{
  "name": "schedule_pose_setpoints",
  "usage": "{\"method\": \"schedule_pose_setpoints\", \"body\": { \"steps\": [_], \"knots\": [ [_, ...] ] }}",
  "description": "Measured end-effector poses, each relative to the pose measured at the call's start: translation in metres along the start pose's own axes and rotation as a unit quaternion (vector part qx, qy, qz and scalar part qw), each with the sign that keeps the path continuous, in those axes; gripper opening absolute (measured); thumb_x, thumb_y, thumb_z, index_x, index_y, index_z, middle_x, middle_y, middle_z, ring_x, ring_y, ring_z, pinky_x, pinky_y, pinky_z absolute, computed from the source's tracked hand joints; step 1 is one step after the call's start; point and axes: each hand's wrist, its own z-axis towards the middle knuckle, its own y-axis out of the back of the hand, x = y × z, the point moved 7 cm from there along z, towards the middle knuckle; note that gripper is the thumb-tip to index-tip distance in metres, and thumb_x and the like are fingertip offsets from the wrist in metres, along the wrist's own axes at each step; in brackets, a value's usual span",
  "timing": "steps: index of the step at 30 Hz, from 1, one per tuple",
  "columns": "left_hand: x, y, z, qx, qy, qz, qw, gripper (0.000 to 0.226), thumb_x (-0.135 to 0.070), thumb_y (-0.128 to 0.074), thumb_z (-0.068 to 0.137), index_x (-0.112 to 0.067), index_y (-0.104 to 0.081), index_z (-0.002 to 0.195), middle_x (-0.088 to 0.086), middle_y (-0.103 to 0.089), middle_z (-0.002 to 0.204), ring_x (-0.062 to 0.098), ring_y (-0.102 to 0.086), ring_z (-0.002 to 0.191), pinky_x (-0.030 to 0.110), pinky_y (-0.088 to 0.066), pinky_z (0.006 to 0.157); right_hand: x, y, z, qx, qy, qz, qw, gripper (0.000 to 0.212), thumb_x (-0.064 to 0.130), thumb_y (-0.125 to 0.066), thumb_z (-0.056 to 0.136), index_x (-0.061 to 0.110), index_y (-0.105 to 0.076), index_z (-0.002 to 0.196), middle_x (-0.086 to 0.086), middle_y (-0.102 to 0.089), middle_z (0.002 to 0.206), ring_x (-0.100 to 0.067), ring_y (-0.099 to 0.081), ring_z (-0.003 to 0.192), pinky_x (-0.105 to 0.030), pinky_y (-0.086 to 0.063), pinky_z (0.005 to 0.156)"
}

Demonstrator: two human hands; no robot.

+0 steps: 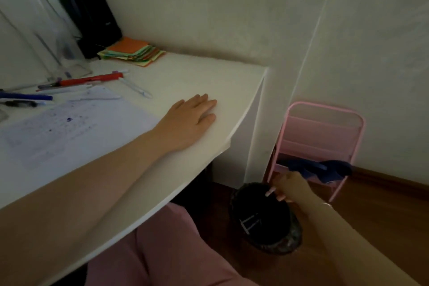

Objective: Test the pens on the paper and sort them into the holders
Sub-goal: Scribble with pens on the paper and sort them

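At the far left of my view, the pens [25,96] lie in a loose cluster on the white bench [185,76], near its back-left area: a blue pen [27,96], a red pen [92,78] and a pale pen [135,87] furthest right, angled toward the open surface. Clear holders [46,37] stand behind them against the wall. The paper [69,127] lies flat just in front of the pens, marked with blue ink; its right edge stops near my left forearm.

Behind, in the corner, a black case [92,18] stands upright, and a stack of coloured notes [132,52] lies just beside it.

My left hand [192,116] rests palm down on the bench with fingers straight and together, holding nothing. It sits right of the paper, near the bench's rounded front-right corner. The surface between this hand and the notes is bare.

Past the bench edge, on the floor, stands a black bin [262,216]. My right hand [290,188] is over its rim, fingers curled, pinching a thin pale item [270,192]; I cannot tell what it is. Pale sticks lie inside the bin.

Right of the bin, a pink rack [325,132] stands against the wall with a dark blue cloth [325,169] draped on its lower rail.
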Motion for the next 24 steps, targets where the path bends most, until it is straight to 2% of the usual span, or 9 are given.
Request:
{"method": "schedule_pose_setpoints", "body": {
  "steps": [3, 6, 9, 13, 15, 16, 18, 20, 24],
  "knots": [
    [-0.002, 0.001, -0.001, -0.005, -0.003, 0.004, 1.0, 0.048, -0.04, -0.026, 0.1, -0.027, -0.023, 0.147, -0.002, -0.016, 0.156, 0.013, -0.011, 0.143, 0.035, -0.008, 0.116, -0.009, -0.032, 0.018, 0.083, -0.005, -0.125, 0.989, 0.024, 0.006, -0.052, 0.091, -0.003, -0.062, 0.112, -0.013, -0.066, 0.1, -0.026, -0.067, 0.086, -0.019, -0.05, 0.056],
    [-0.001, 0.002, -0.001, -0.007, -0.001, -0.005, 1.0, 0.048, -0.04, -0.027, 0.1, -0.027, -0.024, 0.146, -0.002, -0.018, 0.156, 0.014, -0.012, 0.143, 0.036, -0.009, 0.116, -0.016, -0.031, 0.029, 0.066, -0.05, -0.054, 0.995, 0.02, -0.001, -0.051, 0.086, -0.001, -0.058, 0.106, -0.017, -0.067, 0.09, -0.027, -0.065, 0.068, -0.018, -0.043, 0.039],
    [-0.001, 0.003, 0.0, -0.008, 0.004, -0.027, 1.0, 0.048, -0.04, -0.033, 0.099, -0.027, -0.027, 0.145, -0.002, -0.02, 0.155, 0.013, -0.014, 0.143, 0.034, -0.01, 0.116, 0.006, 0.021, 0.022, -0.152, -0.013, 0.002, 0.988, 0.013, 0.01, -0.052, 0.085, 0.006, -0.063, 0.088, -0.016, -0.066, 0.091, -0.031, -0.064, 0.081, -0.027, -0.046, 0.064],
    [0.005, 0.008, 0.006, 0.031, 0.068, -0.167, 0.983, 0.045, -0.034, -0.056, 0.09, -0.031, -0.046, 0.134, -0.008, -0.03, 0.15, 0.01, -0.028, 0.136, 0.03, -0.024, 0.11, 0.074, 0.108, -0.041, -0.392, 0.113, 0.218, 0.887, 0.014, 0.012, -0.047, 0.091, 0.013, -0.058, 0.082, 0.001, -0.055, 0.066, -0.017, -0.053, 0.06, -0.024, -0.038, 0.056],
    [0.01, 0.012, 0.009, 0.041, 0.113, -0.318, 0.94, 0.037, -0.023, -0.065, 0.086, -0.026, -0.058, 0.122, -0.008, -0.045, 0.134, 0.005, -0.048, 0.115, 0.024, -0.044, 0.087, 0.124, 0.14, -0.071, -0.426, 0.199, 0.28, 0.837, 0.013, 0.009, -0.049, 0.089, 0.016, -0.057, 0.081, 0.006, -0.054, 0.066, -0.012, -0.05, 0.059, -0.027, -0.043, 0.056],
    [0.012, 0.017, 0.01, 0.019, 0.126, -0.396, 0.909, 0.031, -0.015, -0.066, 0.084, -0.021, -0.063, 0.115, -0.005, -0.053, 0.123, 0.002, -0.055, 0.103, 0.02, -0.047, 0.076, 0.151, 0.15, -0.085, -0.419, 0.239, 0.302, 0.822, 0.014, 0.006, -0.05, 0.087, 0.016, -0.058, 0.081, 0.006, -0.055, 0.068, -0.013, -0.052, 0.061, -0.028, -0.046, 0.058],
    [0.025, 0.037, 0.007, -0.081, 0.129, -0.46, 0.875, 0.022, -0.002, -0.064, 0.082, -0.017, -0.068, 0.099, -0.001, -0.062, 0.109, 0.002, -0.059, 0.1, 0.018, -0.046, 0.083, 0.209, 0.16, -0.105, -0.383, 0.313, 0.299, 0.816, 0.016, 0.003, -0.051, 0.084, 0.015, -0.061, 0.082, 0.005, -0.058, 0.067, -0.015, -0.056, 0.064, -0.026, -0.047, 0.059],
    [0.041, 0.059, -0.005, -0.158, 0.125, -0.38, 0.903, 0.027, -0.001, -0.058, 0.083, -0.025, -0.068, 0.088, -0.009, -0.064, 0.105, 0.003, -0.056, 0.108, 0.018, -0.042, 0.094, 0.268, 0.153, -0.118, -0.336, 0.372, 0.249, 0.829, 0.016, 0.004, -0.054, 0.08, 0.015, -0.065, 0.081, 0.008, -0.059, 0.065, -0.013, -0.055, 0.063, -0.022, -0.044, 0.059],
    [0.085, 0.082, -0.049, -0.178, 0.158, -0.212, 0.948, 0.028, -0.008, -0.051, 0.088, -0.031, -0.065, 0.093, -0.015, -0.062, 0.11, 0.002, -0.057, 0.096, 0.013, -0.038, 0.083, 0.368, 0.089, -0.11, -0.204, 0.436, 0.082, 0.873, 0.022, 0.003, -0.056, 0.079, 0.014, -0.07, 0.093, 0.0, -0.065, 0.083, -0.009, -0.054, 0.074, -0.015, -0.044, 0.069]
  ]
}}
